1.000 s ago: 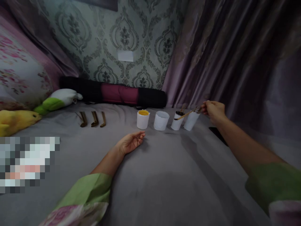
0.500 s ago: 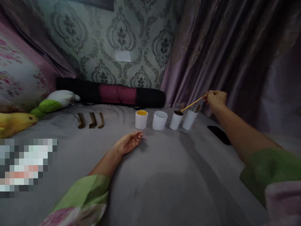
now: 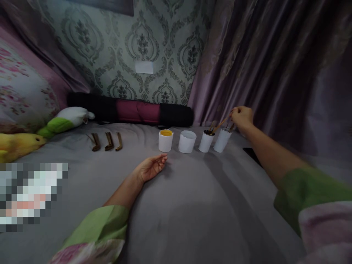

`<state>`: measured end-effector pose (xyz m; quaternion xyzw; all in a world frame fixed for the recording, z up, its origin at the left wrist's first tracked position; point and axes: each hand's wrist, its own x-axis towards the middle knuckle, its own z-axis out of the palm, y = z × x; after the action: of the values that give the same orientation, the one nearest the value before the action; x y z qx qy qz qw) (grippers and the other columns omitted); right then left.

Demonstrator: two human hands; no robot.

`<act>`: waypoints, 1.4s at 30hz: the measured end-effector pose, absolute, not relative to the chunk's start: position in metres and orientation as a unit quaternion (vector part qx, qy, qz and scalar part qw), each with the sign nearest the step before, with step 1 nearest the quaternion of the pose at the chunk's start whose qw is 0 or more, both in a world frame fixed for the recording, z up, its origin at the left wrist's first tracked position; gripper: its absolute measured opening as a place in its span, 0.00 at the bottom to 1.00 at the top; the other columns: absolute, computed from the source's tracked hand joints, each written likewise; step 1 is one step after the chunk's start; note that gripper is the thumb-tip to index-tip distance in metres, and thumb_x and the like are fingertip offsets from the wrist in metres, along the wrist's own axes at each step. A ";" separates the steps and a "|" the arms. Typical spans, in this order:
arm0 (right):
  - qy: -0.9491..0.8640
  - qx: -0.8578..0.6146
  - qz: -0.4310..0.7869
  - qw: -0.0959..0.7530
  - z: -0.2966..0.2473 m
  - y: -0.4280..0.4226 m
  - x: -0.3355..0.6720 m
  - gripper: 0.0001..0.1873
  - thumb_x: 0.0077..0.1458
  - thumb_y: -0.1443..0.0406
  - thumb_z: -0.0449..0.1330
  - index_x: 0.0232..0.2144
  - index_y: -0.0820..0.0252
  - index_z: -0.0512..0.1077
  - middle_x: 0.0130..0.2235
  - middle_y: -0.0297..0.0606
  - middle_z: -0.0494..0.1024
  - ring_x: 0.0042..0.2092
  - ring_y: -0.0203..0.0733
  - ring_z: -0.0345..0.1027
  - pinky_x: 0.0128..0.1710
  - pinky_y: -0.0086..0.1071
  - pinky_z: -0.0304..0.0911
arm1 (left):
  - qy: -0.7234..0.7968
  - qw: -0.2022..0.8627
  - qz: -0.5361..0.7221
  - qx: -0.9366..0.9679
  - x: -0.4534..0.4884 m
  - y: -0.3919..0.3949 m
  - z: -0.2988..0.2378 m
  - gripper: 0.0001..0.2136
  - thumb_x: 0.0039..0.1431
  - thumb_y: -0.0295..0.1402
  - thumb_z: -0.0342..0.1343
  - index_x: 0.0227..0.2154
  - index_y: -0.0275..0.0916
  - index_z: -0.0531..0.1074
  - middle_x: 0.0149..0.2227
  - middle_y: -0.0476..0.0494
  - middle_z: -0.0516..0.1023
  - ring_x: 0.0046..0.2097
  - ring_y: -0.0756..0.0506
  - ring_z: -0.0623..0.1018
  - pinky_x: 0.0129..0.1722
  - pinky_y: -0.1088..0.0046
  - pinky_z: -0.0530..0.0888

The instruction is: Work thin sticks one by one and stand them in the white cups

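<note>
Pinched in my right hand is a thin wooden stick. It slants down to the left, its lower end at the mouth of a narrow white cup with a dark rim. Other thin sticks also stand up there. Just right of it, under my hand, a second narrow white cup holds several thin pieces. My left hand lies on the grey sheet, fingers loosely bent and nothing in them. Beyond its fingertips stands a white cup with a yellow inside, beside a wider white cup.
Several bundles of brown bent pieces lie on the left of the sheet. Behind them are a yellow plush toy, a green and white plush toy and a black and maroon roll. A dark flat object lies beneath my right forearm.
My right hand has moved left with the stick, which now stands steeper at the dark-rimmed cup. The left hand has stayed in place.
</note>
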<state>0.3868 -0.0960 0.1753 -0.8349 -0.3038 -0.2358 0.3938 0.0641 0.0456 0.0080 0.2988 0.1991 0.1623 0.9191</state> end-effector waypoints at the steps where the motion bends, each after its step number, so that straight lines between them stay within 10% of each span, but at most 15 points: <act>1: -0.307 -0.831 -0.242 0.396 0.174 -0.094 0.386 0.14 0.53 0.67 0.47 0.27 0.66 0.72 0.23 0.39 0.71 0.27 0.35 0.63 0.31 0.29 0.56 | 0.198 0.920 0.162 0.298 0.064 0.046 0.008 0.06 0.53 0.20 0.48 0.33 0.28 0.69 0.29 0.41 0.73 0.26 0.55 0.72 0.26 0.82 0.72; 42: -0.343 -0.871 -0.124 0.330 0.113 -0.070 0.394 0.15 0.51 0.66 0.47 0.30 0.65 0.72 0.30 0.44 0.74 0.33 0.41 0.68 0.32 0.32 0.62 | 0.192 0.922 0.158 0.297 0.065 0.048 0.006 0.06 0.52 0.20 0.50 0.33 0.28 0.69 0.28 0.42 0.73 0.27 0.54 0.73 0.26 0.82 0.72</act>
<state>0.3942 -0.0702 0.1132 -0.8708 -0.3427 -0.1244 0.3299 0.0646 0.0477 0.0056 0.2974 0.1922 0.1575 0.9218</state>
